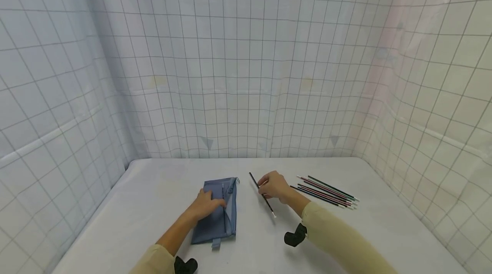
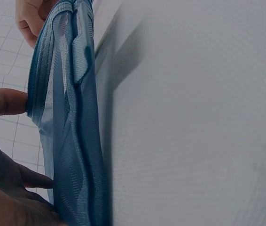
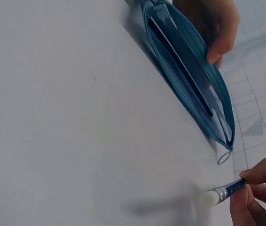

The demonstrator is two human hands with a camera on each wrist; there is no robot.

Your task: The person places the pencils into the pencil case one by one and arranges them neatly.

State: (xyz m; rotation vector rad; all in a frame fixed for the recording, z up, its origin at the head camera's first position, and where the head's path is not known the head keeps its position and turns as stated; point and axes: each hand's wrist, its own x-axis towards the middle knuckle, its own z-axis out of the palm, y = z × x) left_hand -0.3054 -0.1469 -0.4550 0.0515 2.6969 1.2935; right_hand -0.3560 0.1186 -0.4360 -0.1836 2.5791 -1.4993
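A blue zipped pencil case (image 1: 207, 228) lies on the table with its zipper undone. My left hand (image 1: 205, 205) grips its upper panel, the thumb at the zipper edge. In the right wrist view the case's mouth gapes, and a dark pencil (image 3: 182, 68) lies inside. My right hand (image 1: 273, 185) pinches a dark pencil (image 1: 253, 180) just right of the case. This pencil's white eraser end (image 3: 210, 197) points toward the near side, past the case's zipper ring (image 3: 224, 157). Several more pencils (image 1: 327, 190) lie side by side farther right, dark, red and green.
The white table (image 1: 153, 188) is enclosed by white grid-patterned curtains (image 1: 246, 73) at the back and both sides. Black devices (image 1: 295, 236) sit at both wrists by the sleeves. A fabric tab (image 1: 216, 244) sticks out at the case's near end.
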